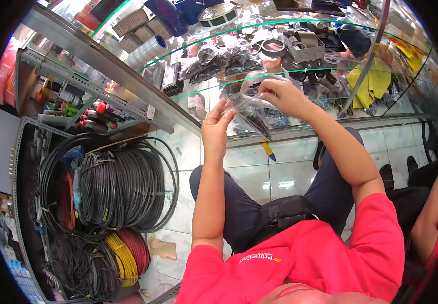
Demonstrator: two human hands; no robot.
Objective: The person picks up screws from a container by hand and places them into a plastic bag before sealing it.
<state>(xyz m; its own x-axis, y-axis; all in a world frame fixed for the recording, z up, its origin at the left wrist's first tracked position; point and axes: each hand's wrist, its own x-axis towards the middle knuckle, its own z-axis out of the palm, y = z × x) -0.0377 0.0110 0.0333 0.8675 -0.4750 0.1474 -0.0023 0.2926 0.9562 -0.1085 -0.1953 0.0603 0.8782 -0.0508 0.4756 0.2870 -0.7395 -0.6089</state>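
Clear plastic bag (pixel 246 105) with dark contents (pixel 256 122) sits between left hand (pixel 218 120) and right hand (pixel 279 96), both pinching it, beside glass shelf (pixel 325 70).

A: Bag (pixel 252 112)? 
B: Clear plastic film, glossy, creased. 
A: Floor tiles (pixel 282 177)? 
B: Smooth, high gloss. 
A: Large cable coil (pixel 122 190)? 
B: Smooth black sheathing, slight sheen. 
A: Shelf frame (pixel 51 65)? 
B: Perforated grey metal. 
A: Shirt (pixel 310 258)? 
B: Red cloth, matt.
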